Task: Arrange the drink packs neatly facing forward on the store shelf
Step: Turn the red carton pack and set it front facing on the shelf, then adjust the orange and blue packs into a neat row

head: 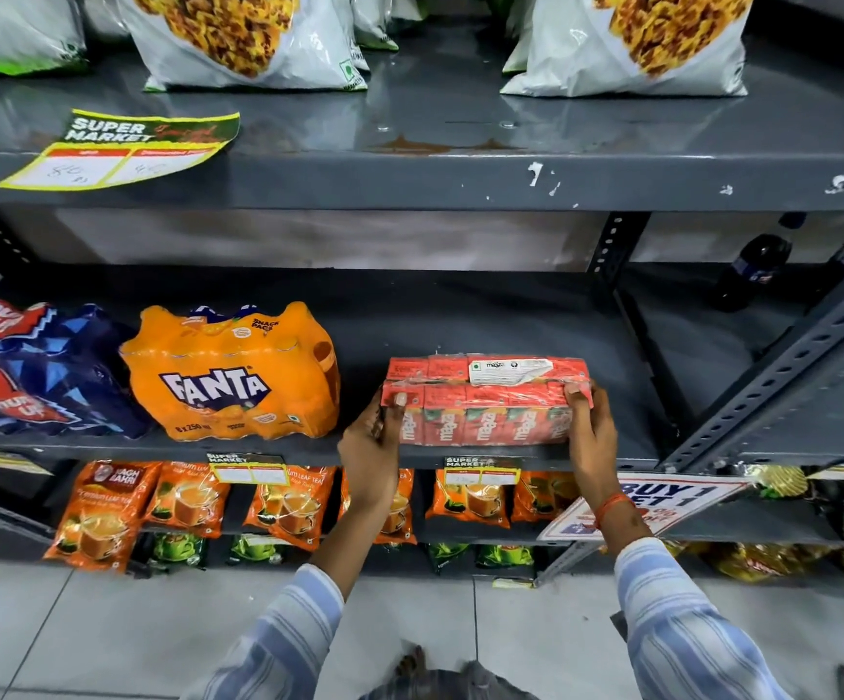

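Note:
A red shrink-wrapped pack of Maaza juice cartons point(485, 401) rests at the front edge of the grey middle shelf point(460, 320), label side toward me. My left hand point(372, 449) grips its left end and my right hand point(590, 437) grips its right end. To its left stands an orange Fanta bottle pack point(230, 376), front label facing out. Further left lies a dark blue Thums Up pack point(31, 366), tilted and partly cut off by the frame edge.
Bare shelf lies behind and right of the Maaza pack, up to a slotted upright point(617, 250). Dark cola bottles point(753, 272) stand in the neighbouring bay. Snack bags point(243, 37) fill the shelf above; orange tea pouches point(182, 502) and a "Buy 1 Get 1" sign point(672, 502) sit below.

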